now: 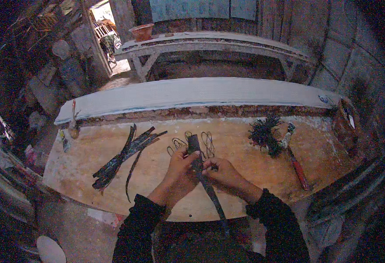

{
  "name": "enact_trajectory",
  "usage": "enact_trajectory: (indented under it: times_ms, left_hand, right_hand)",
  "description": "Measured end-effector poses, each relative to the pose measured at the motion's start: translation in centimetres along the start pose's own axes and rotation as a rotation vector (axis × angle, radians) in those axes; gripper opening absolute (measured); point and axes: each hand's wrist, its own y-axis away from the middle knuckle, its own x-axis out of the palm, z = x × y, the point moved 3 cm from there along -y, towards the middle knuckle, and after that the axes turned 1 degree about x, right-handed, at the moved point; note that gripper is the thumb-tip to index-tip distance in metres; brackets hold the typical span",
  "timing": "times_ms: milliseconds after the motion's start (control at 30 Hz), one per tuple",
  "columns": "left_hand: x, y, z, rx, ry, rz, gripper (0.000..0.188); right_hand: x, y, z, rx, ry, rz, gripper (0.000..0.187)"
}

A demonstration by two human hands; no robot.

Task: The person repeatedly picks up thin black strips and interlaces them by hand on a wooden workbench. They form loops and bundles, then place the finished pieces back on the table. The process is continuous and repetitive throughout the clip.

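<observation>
A long dark flat strip (pixel 211 193) runs between my hands and hangs over the board's near edge; its material is hard to make out. My left hand (pixel 180 171) is closed around its upper part, thumb on top. My right hand (pixel 227 174) is closed too, fingertips pinching at the strip's right edge. Just beyond my fingers lie thin dark loops (pixel 208 143), like wire or cord. To the left rests a crossed bundle of similar dark strips (pixel 121 158), with one thin curved strip (pixel 133 173) beside it.
The wooden board (pixel 83 158) carries a frayed dark tuft (pixel 265 133) and a red-handled tool (pixel 297 170) at right. A small wooden-handled tool (pixel 73 127) stands at far left. Behind the board runs a long pale beam (pixel 201 93); a bench (pixel 219 43) bears a reddish pot (pixel 142 33).
</observation>
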Motion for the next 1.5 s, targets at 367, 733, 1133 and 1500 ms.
enact_trajectory:
  times_ms: [367, 733, 1133, 1500]
  left_hand:
    - [0.7, 0.2, 0.2, -0.074, -0.089, 0.1, 0.014]
    - [0.8, 0.4, -1.2, 0.009, 0.059, 0.143, 0.009]
    - [-4.5, -4.0, 2.1, 0.135, -0.527, 0.288, 0.023]
    - [0.7, 0.3, 0.5, -0.105, -0.078, 0.249, 0.024]
  right_hand:
    - [-1.2, -0.2, 1.3, -0.028, -0.358, -0.096, 0.012]
    - [-0.7, -0.5, 0.3, -0.025, -0.421, 0.07, 0.013]
    - [-1.8, -1.9, -1.3, -0.091, -0.346, -0.015, 0.008]
    - [-2.2, -0.6, -0.2, -0.046, -0.45, -0.035, 0.009]
